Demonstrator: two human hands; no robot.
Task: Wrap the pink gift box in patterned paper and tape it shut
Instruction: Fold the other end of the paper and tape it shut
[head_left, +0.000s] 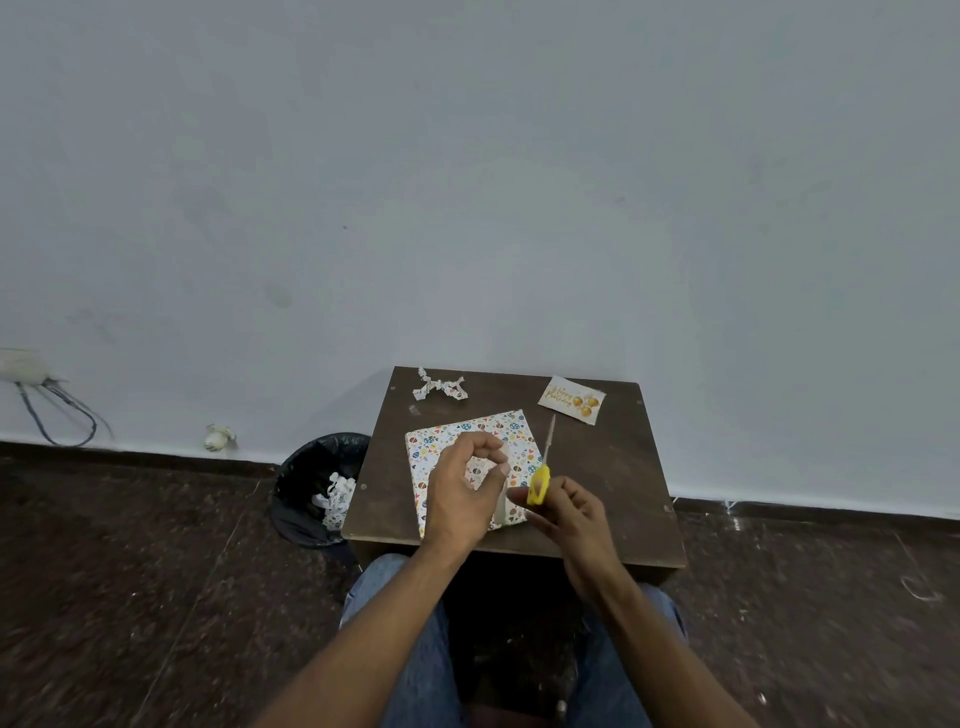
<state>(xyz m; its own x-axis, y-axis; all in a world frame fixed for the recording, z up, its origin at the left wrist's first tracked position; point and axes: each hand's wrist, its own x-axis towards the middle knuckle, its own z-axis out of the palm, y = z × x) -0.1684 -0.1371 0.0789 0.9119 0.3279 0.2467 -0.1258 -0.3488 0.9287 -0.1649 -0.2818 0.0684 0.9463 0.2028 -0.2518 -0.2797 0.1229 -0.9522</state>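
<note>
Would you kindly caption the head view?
Left hand pinches tape above the wrapped box; right hand holds yellow scissors.

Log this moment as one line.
box: wrapped, on table | left hand: pinching tape | right hand: holding yellow scissors

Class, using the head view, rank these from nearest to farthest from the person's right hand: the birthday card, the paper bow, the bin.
From the right hand:
1. Birthday card, far right of the table.
2. Paper bow, far left of the table.
3. Bin, on the floor left of the table.
</note>
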